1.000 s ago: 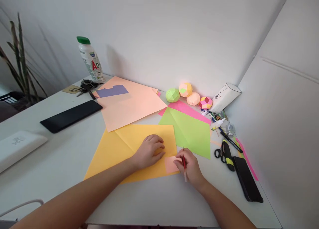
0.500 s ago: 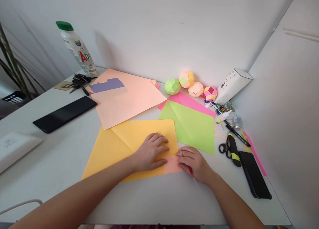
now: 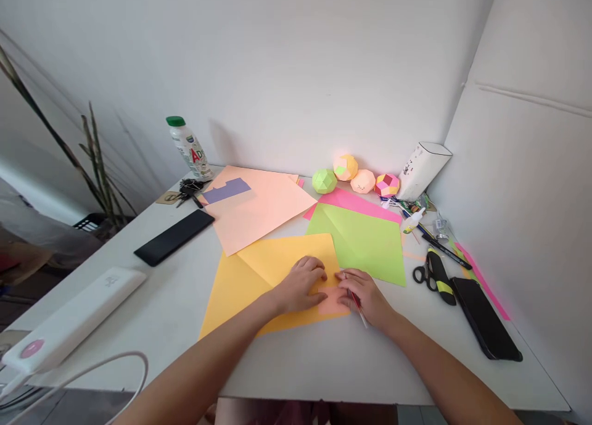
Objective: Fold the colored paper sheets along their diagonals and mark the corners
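Note:
My left hand [image 3: 303, 284] rests on the yellow paper sheet [image 3: 250, 271], fingers curved and apart. Its thumb touches a small pink paper piece [image 3: 330, 301] lying over the sheet's near right corner. Between the fingers of my right hand [image 3: 367, 298] is a thin pen [image 3: 356, 300] with a red part and a clear end, pointing down to the right. The fingertips of that hand meet the right edge of the pink piece. A green paper sheet [image 3: 370, 243] lies just beyond my right hand, partly over a bright pink sheet [image 3: 356, 203].
Behind lie a large peach sheet [image 3: 259, 209] and a purple cutout [image 3: 227, 190]. Several paper balls [image 3: 324, 181] line the wall. Scissors [image 3: 424, 276], a cutter [image 3: 441, 277], a glue bottle [image 3: 413, 221] and a phone [image 3: 485, 319] sit right. A power strip [image 3: 76, 320] is left.
The camera view has shifted, showing more on the left. My left hand's thumb and fingertips have come onto the pink piece's left side. My right hand stays at its right edge with the pen.

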Available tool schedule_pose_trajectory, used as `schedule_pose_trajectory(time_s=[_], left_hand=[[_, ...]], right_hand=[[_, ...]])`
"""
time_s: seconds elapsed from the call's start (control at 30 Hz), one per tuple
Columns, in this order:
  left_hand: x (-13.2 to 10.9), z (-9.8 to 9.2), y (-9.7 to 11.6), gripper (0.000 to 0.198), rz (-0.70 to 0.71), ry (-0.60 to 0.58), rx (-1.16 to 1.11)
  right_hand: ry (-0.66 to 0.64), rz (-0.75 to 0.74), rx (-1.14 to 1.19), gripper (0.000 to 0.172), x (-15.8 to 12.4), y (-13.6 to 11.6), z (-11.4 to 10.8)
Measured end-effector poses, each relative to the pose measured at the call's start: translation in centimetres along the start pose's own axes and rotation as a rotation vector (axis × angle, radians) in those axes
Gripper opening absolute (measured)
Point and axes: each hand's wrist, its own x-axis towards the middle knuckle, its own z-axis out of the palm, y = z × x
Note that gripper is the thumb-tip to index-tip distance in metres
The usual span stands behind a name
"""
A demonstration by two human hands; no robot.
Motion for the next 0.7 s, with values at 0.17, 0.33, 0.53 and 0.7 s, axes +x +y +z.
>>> schedule_pose_trajectory(time_s=[0.17,0.33,0.53,0.7], left_hand=[[-2.3,0.7,-0.7,0.022,0.152,0.075,-0.018],[-2.9,0.8,-0.3,0.024,0.312,0.112,-0.058],[-2.7,0.4,0.1,0.033,0.438,0.039,-0.085],[-3.0,0.4,0.0,0.038,0.423,-0.009,-0.068]], right_hand=[[-0.024,-0.020,0.028,0.017,0.3,0.5,-0.2],[-0.045,-0.020,0.035,0.012,0.4,0.4,-0.5],[-0.034,-0.001,0.021,0.016,0.2,0.2,-0.3],[-0.032,0.000,0.028,0.009,0.4,0.1,-0.3]])
